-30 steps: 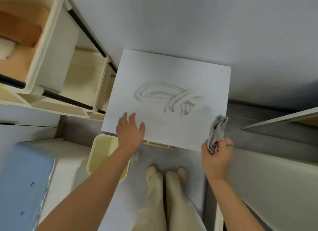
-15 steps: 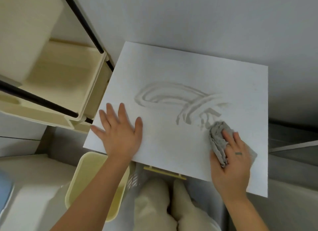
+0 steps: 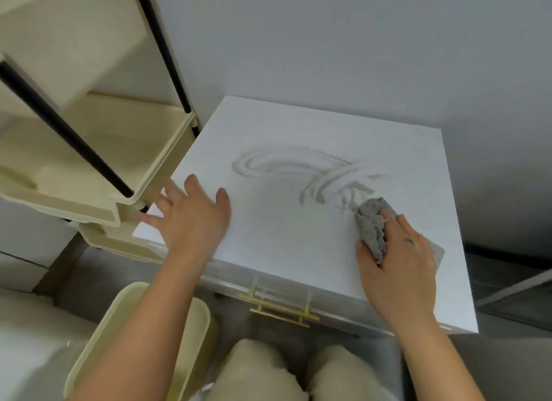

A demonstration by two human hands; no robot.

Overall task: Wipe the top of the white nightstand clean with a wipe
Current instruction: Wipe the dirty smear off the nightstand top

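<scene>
Since a second ago, right hand (image 3: 397, 254) has brought the wipe (image 3: 372, 226) onto the nightstand (image 3: 283, 236), pressing it beside the smear (image 3: 301, 173). Left hand (image 3: 191, 218) lies open. Soft, light cloth; bunch it underhand.

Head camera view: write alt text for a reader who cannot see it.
A person's right hand presses a crumpled grey wipe onto the white nightstand top, beside looping grey smears. The left hand lies flat near the top's left edge, beside a cream shelf cart.

Right hand (image 3: 398, 257) pressing grey wipe (image 3: 372, 230) on nightstand (image 3: 298, 245), left hand (image 3: 191, 218) seemingly flat
</scene>
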